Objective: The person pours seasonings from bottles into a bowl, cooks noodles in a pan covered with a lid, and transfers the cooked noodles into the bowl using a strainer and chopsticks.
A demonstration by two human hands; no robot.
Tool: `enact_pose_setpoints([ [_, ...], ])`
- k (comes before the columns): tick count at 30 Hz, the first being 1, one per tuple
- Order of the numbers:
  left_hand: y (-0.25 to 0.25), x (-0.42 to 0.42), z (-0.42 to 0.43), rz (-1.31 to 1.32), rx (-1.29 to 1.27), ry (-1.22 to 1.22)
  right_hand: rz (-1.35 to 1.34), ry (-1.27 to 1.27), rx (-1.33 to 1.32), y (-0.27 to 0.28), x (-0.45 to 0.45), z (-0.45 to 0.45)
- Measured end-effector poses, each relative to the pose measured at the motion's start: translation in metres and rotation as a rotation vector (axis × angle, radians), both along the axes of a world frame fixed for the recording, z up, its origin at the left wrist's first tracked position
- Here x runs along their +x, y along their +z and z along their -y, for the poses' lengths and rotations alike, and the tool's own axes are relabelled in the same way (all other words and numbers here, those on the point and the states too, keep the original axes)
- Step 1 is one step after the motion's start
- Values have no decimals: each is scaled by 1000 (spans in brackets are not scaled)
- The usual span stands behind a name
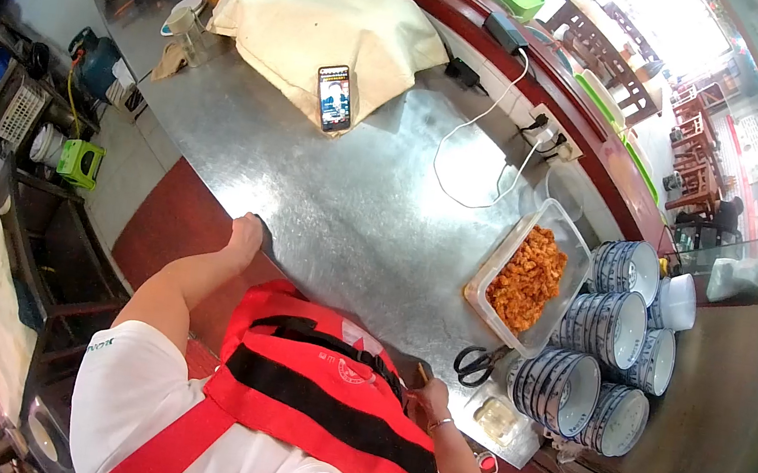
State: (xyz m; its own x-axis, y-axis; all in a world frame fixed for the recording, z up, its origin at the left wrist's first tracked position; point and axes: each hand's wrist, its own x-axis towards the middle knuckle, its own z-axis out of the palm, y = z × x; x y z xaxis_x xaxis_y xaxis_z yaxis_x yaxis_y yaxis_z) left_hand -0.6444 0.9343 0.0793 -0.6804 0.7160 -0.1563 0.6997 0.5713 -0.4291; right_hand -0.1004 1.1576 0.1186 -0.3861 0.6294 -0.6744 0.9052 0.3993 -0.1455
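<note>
Steel counter [337, 193], hands [247, 236] at its near edge, red flooring [162, 225] below

Left arm [172, 297] out from lower left of frame, elbow bent, forearm angled up and right. Left hand [247, 236] left of center, back of hand and wrist visible, fingers mostly hidden, can't tell how far curled. Right arm [458, 453] shorter in view, comes up from bottom, right of center, leaning left. Right hand [430, 398] low in frame, closer to torso, fingers bent, pointing left, tips unclear. Hands well apart.
</note>
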Motion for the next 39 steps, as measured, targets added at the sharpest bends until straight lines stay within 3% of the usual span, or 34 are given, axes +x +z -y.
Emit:
enact_pose_setpoints([
  [10,6,3,-1,-21,-13,-16,3,6,-1,-20,10,-4],
  [39,8,4,-1,-46,-41,-29,-25,-25,-42,-3,2,-2],
])
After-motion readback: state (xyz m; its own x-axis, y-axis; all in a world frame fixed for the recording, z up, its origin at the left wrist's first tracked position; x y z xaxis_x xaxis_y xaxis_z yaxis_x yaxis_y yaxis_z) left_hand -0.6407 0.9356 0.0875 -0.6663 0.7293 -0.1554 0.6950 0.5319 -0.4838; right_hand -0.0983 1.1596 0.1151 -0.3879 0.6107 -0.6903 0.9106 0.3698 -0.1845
